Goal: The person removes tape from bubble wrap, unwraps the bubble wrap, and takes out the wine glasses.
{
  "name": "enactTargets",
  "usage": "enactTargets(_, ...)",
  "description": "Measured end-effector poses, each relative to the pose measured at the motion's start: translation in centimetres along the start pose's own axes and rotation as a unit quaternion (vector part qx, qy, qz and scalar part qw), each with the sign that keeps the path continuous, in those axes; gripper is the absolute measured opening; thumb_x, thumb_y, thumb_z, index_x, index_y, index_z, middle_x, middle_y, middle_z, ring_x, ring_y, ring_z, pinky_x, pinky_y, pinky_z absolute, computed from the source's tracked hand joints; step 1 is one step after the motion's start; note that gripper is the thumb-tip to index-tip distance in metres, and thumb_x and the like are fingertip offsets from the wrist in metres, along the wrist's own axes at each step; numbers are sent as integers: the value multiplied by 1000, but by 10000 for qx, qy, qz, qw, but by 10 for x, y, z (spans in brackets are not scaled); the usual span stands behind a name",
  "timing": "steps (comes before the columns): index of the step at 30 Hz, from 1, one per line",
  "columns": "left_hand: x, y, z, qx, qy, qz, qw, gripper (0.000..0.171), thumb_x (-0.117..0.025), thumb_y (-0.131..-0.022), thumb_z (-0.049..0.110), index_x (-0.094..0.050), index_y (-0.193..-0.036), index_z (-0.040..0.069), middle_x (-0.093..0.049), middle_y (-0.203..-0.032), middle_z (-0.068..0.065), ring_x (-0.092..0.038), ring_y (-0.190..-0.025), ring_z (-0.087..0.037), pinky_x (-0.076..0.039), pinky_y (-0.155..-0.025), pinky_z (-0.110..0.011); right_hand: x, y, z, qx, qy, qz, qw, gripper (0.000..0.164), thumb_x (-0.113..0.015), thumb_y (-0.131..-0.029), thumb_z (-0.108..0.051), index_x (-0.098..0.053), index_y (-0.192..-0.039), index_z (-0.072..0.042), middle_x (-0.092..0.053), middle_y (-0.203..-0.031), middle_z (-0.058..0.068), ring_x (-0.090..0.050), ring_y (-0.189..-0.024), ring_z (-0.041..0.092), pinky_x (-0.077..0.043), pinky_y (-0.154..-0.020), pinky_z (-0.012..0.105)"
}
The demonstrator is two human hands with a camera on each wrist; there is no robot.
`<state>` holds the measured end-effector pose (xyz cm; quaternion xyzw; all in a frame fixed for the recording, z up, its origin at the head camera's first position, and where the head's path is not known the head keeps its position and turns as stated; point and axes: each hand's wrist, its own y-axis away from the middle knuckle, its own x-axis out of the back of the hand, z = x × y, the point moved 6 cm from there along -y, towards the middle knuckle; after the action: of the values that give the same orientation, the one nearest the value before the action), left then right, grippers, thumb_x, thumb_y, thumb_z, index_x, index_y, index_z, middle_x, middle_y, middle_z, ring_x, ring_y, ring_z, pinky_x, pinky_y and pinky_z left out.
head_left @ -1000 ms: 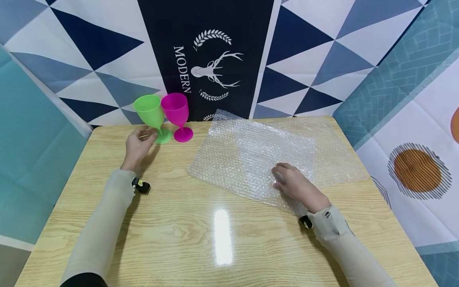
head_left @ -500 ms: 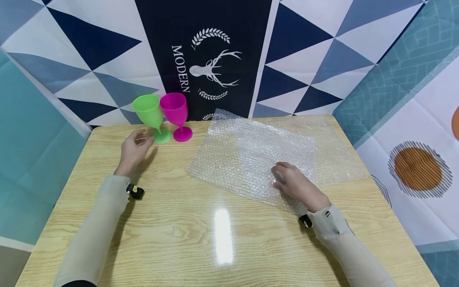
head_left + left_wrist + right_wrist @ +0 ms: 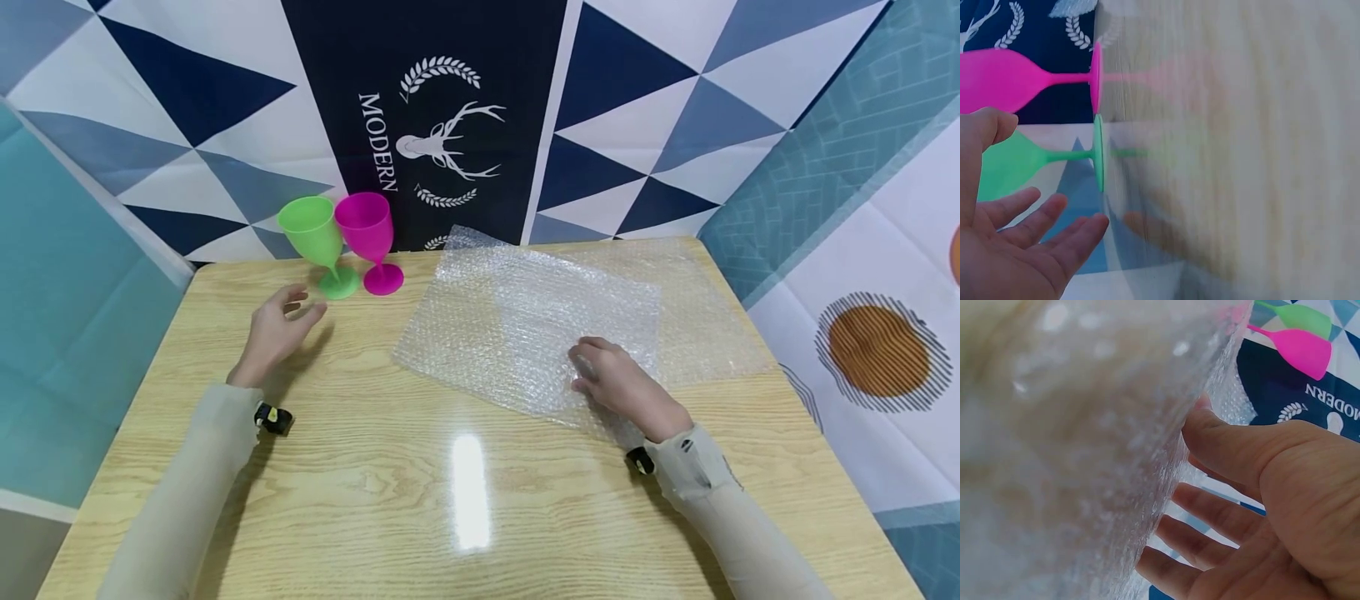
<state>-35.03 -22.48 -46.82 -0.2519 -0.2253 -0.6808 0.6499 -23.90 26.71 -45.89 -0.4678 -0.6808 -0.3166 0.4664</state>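
A green goblet (image 3: 313, 237) and a magenta goblet (image 3: 367, 233) stand upright side by side at the table's back left. My left hand (image 3: 276, 332) is just in front of the green goblet, fingers spread and apart from it. The left wrist view shows the relaxed fingers (image 3: 1029, 231) with nothing between them and the green goblet (image 3: 1010, 162) beyond. On the right, my right hand (image 3: 618, 379) rests its fingertips on a sheet of bubble wrap (image 3: 487, 325). In the right wrist view the fingers (image 3: 1210, 512) touch the bubble wrap (image 3: 1097, 456) without curling round it.
Another bubble wrap sheet (image 3: 712, 333) lies flat under the first, toward the right edge. The wooden table (image 3: 360, 500) meets a patterned backdrop (image 3: 465, 50) at the rear, and printed cloths hang at both sides.
My left hand has drawn back from the green goblet's base, toward the front left, and its fingers have spread. The right hand stays on the bubble wrap; the goblets have not moved.
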Motion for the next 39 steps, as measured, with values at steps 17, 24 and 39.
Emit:
enactTargets(17,-29,21,25,-735,-885,-500,9921,80,-63,-99,50,-39,-153,-5,-44,-156,-28,-38,-146,-47,-33,-121,-63,0,-1,1,-7,21,-2,10000,45,-79,-87,-5,-62,-126,9,-55,-137,36,-55,-126,53,-47,-110,62)
enactTargets(24,-37,25,33,-849,-1059,-555,9892,82,-64,-98,51,-39,-153,-4,-45,-156,-26,-39,-147,-45,-33,-122,-61,0,0,1,23,14,28,10000,44,-79,-87,-5,-62,-126,9,-56,-137,36,-56,-125,53,-47,-109,62)
enactTargets(39,-58,26,51,-1008,-1183,-682,9855,77,-66,-96,53,-46,-150,1,-59,-141,-25,-57,-130,-41,-48,-110,-57,0,1,1,14,-23,45,10000,45,-80,-87,-6,-62,-125,9,-56,-136,36,-56,-125,54,-47,-109,62)
